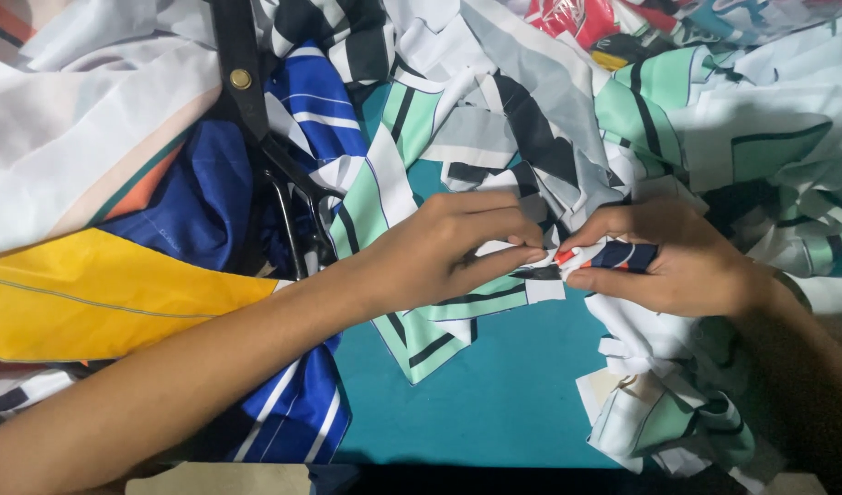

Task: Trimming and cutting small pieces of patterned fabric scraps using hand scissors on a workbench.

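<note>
Right, both hands meet in the middle of the view over a heap of fabric offcuts: the left hand [448, 247] comes in from the lower left with its fingers drawn together, pinching one end of a small folded scrap [586, 258], and the right hand [677, 266] closes around the other end, thumb on top, fingers curled underneath. The scrap sits between the two sets of fingertips, lifted just off the pile, white with dark navy bars and a dash of red at the fold. Held at both ends like that, it looks kept taut and flat so the edges line up, which I read as the reason for the tight two-handed pinch. Big black scissors [256, 119] lie shut up to the left, handles toward the person, close by the left forearm and resting on the cloth, probably parked within easy reach. Under the left wrist a mint-green strip with black and white stripes [421, 321] trails down onto the bare surface, and beside it a blue striped piece [292, 412] passes under the forearm. A broad yellow piece [91, 293] spreads at far left, and a loose bundle of white and green trimmings [668, 403] sits low on the right. The surface is a teal tabletop [503, 394], mostly buried under cuttings. Of the room nothing shows; the light is dim and falls from above.
</note>
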